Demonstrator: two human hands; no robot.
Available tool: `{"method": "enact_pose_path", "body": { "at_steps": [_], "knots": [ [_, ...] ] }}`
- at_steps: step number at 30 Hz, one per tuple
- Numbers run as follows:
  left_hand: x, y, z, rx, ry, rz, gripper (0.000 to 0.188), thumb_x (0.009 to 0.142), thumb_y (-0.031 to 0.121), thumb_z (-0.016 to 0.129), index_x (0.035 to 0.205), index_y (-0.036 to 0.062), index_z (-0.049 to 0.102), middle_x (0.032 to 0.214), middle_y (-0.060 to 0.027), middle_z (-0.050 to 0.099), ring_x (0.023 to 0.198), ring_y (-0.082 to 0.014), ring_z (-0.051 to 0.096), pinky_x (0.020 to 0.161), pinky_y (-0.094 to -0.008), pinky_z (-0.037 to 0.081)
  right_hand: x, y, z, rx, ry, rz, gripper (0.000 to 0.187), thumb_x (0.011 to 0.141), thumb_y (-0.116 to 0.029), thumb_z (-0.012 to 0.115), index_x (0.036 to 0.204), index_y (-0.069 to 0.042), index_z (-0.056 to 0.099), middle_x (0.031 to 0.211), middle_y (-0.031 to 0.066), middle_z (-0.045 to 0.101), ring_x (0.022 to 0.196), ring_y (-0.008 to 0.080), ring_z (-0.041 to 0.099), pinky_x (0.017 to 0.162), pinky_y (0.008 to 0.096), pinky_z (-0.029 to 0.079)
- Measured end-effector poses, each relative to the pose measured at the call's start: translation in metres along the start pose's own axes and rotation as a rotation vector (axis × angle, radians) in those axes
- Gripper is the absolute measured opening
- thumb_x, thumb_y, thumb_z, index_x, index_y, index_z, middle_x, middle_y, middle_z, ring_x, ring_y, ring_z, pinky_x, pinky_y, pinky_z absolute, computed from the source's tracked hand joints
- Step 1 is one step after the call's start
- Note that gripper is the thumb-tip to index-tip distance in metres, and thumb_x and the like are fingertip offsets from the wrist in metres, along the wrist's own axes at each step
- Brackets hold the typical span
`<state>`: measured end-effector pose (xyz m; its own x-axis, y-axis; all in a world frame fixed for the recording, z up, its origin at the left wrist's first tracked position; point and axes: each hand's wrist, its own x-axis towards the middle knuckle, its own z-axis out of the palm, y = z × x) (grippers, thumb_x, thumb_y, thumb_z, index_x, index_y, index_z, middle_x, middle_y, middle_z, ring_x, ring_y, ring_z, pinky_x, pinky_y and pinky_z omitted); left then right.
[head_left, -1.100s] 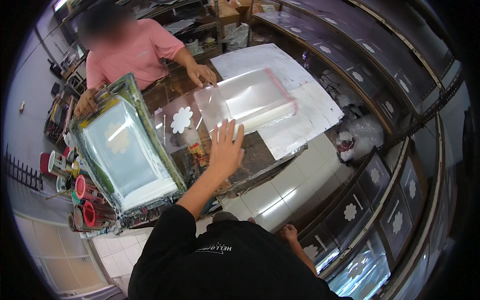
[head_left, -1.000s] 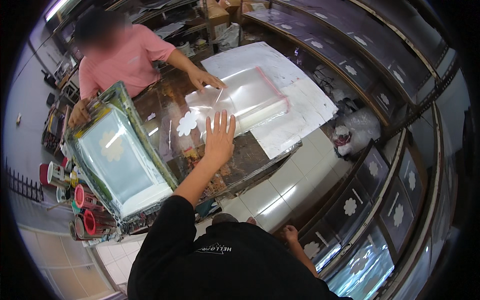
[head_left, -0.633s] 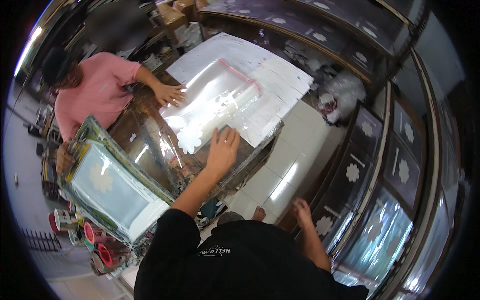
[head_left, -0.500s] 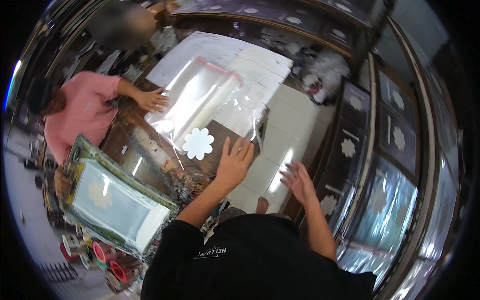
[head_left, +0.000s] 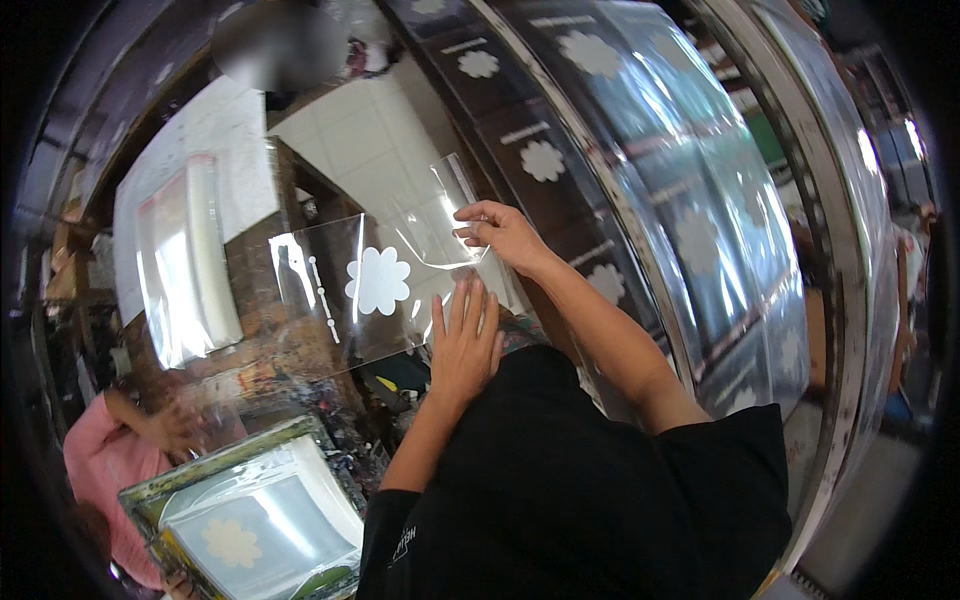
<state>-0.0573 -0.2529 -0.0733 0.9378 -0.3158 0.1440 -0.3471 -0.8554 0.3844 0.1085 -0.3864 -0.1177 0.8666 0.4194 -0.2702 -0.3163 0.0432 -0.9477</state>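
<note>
"Since the last frame, the clear sheet point(head_left: 338, 270) has swung away from the stack of film point(head_left: 190, 270), toward the shelves?"

"Yes: one see-through sheet, curling at one edge, bearing one white flower point(head_left: 379, 281) and one thin white strip point(head_left: 321, 300)."

"Where?"

"Mostly left of the right hand point(head_left: 505, 238), which pinches the curled edge."

"The left hand point(head_left: 463, 352)?"

"Fingers spread at the near edge. One framed screen point(head_left: 225, 457) sits lower left of it."

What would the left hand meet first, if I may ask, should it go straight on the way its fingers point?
Probably the clear sheet, which curls just ahead of the left hand and may be touching it; the right hand lies beyond. Depth is unclear from this single view.
</note>
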Motion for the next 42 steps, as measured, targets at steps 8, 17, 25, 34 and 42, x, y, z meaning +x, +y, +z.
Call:
{"method": "enact_pose_path", "body": {
  "at_steps": [8,17,25,34,42],
  "knots": [
    [-0.122,0.053,0.056,-0.356,-0.130,-0.102,0.053,0.082,0.013,0.072,0.130,-0.0008,0.055,0.137,-0.0236,0.051,0.130,-0.0433,0.046,0.109,-0.0537,0.038,-0.126,0.117,-0.096,0.104,0.515,0.186,0.027,0.094,0.002,0.055,0.120,-0.004,0.061,0.121,0.0113,0.063,0.109,0.0230,0.067,0.092,0.0311,0.054],
    [-0.258,0.075,0.180,-0.568,-0.595,-0.403,0.038,0.087,0.011,0.064,0.122,-0.0024,0.058,0.129,-0.0245,0.056,0.122,-0.0440,0.051,0.105,-0.0523,0.041,-0.268,0.262,-0.212,0.462,1.056,0.084,0.033,0.081,0.010,0.063,0.109,-0.006,0.063,0.107,0.0102,0.064,0.102,0.0263,0.066,0.092,0.0375,0.054],
    [-0.328,0.089,0.236,-0.589,-0.670,-0.505,0.035,0.090,0.015,0.063,0.119,-0.0031,0.060,0.124,-0.0246,0.058,0.121,-0.0428,0.052,0.105,-0.0513,0.041,-0.337,0.352,-0.267,0.563,1.281,0.006,0.031,0.078,0.018,0.052,0.095,-0.007,0.061,0.087,0.0079,0.062,0.085,0.0245,0.067,0.081,0.0362,0.057],
    [-0.332,0.077,0.223,-0.502,-0.773,-0.576,0.037,0.094,0.019,0.060,0.124,-0.0026,0.059,0.128,-0.0240,0.057,0.122,-0.0412,0.052,0.107,-0.0483,0.041,-0.334,0.385,-0.275,0.593,1.483,0.063,0.024,0.086,0.003,0.056,0.108,-0.007,0.056,0.108,0.0118,0.060,0.105,0.0310,0.064,0.097,0.0427,0.053],
    [-0.327,0.078,0.217,-0.442,-0.831,-0.551,0.039,0.096,0.022,0.058,0.126,-0.0020,0.058,0.134,-0.0229,0.055,0.128,-0.0399,0.049,0.109,-0.0481,0.039,-0.328,0.386,-0.273,0.570,1.399,0.007,0.027,0.083,-0.001,0.054,0.110,-0.004,0.053,0.113,0.0148,0.058,0.108,0.0333,0.063,0.098,0.0443,0.054]
  ]
}}
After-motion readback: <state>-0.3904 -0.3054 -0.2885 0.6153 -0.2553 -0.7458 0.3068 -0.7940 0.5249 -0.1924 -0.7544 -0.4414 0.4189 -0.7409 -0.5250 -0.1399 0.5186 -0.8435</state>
